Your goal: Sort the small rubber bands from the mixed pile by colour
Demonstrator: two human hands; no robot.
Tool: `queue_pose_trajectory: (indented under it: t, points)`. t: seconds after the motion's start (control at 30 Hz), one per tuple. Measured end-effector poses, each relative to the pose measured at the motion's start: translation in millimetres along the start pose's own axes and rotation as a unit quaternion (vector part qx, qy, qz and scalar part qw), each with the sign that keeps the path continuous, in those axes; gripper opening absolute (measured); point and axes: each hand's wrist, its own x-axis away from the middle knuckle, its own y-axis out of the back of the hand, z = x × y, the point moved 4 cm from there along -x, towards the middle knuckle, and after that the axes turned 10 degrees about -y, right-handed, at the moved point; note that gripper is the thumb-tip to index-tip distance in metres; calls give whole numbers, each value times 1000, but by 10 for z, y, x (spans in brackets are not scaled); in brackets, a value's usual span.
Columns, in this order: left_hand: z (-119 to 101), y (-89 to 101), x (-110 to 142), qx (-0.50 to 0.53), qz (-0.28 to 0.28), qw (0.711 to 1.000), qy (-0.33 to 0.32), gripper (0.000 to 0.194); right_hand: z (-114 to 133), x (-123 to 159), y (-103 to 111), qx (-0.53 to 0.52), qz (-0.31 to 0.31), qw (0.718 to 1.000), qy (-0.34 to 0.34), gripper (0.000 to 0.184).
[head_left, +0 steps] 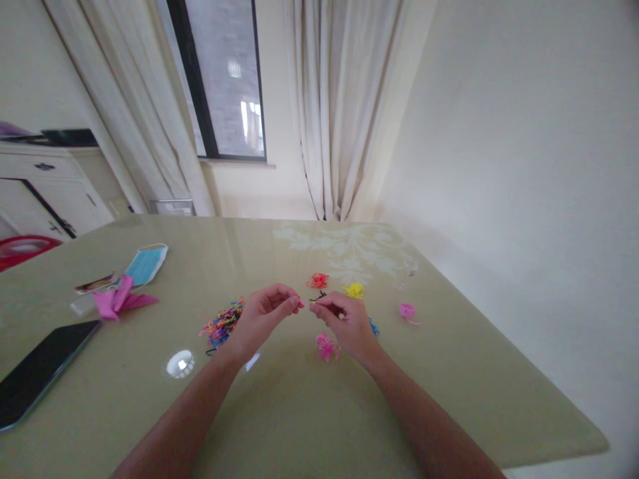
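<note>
My left hand (pixel 262 316) is closed in a pinch, with a tiny pinkish-red bit at its fingertips that is too small to name. Facing it across a narrow gap, my right hand (pixel 348 322) also pinches; what its fingertips hold cannot be made out. A mixed heap of small coloured bands (pixel 223 324) lies beside my left hand, partly hidden by it. Around my right hand are small piles: black bands (pixel 318 296) at its fingertips, red bands (pixel 318 281) and yellow bands (pixel 354 290) beyond, blue bands (pixel 373 326) mostly hidden behind it, and pink bands (pixel 326 346) nearer me.
A pink coiled strip (pixel 408 311) lies to the right on the glossy table (pixel 449 386). On the left are a phone (pixel 42 369), a pink folded paper shape (pixel 121 299), a blue face mask (pixel 146 265) and a clear dome (pixel 180 364). A wall borders the right side.
</note>
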Motion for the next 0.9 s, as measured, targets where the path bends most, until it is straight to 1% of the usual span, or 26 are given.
queue_pose_trajectory:
  t: [0.03, 0.1, 0.2, 0.27, 0.33, 0.4, 0.47, 0.53, 0.6, 0.7, 0.77, 0.9]
  points:
    - [7, 44, -13, -11, -16, 1000, -9, 31, -9, -9, -6, 18, -5, 1000, 3, 24]
    - [24, 127, -34, -27, -45, 998, -23, 31, -16, -13, -76, 66, 14, 998, 15, 21]
    - [41, 194, -48, -32, -65, 997, -29, 30, -3, 25, -282, 132, 82, 987, 37, 16]
    - [31, 188, -46, -24, -65, 997, -27, 29, 5, 60, -396, 148, 112, 982, 37, 27]
    - [4, 154, -41, -14, -63, 998, -24, 29, 7, 77, -428, 130, 117, 984, 20, 39]
    - [-27, 108, -35, -7, -61, 998, -20, 30, 1, 70, -367, 79, 96, 992, -8, 37]
    - [-48, 54, -27, -5, -51, 999, -16, 31, -2, 50, -241, 23, 53, 998, -27, 30]
    - [-53, -6, -14, 1, -32, 999, -14, 31, 17, 35, -105, -11, 7, 1000, -19, 25]
    - [-44, -64, 4, 11, -11, 1000, -11, 29, 62, 34, -8, -17, -19, 1000, 8, 20]
    - [-33, -132, 28, 24, 12, 1000, -10, 27, 134, 48, 63, -4, -30, 999, 35, 20]
    - [-36, -160, 36, 28, 17, 999, -12, 27, 173, 54, 91, 1, -30, 999, 39, 23]
    - [-52, -194, 47, 16, 14, 999, -24, 27, 222, 40, 148, -2, 0, 999, 36, 28]
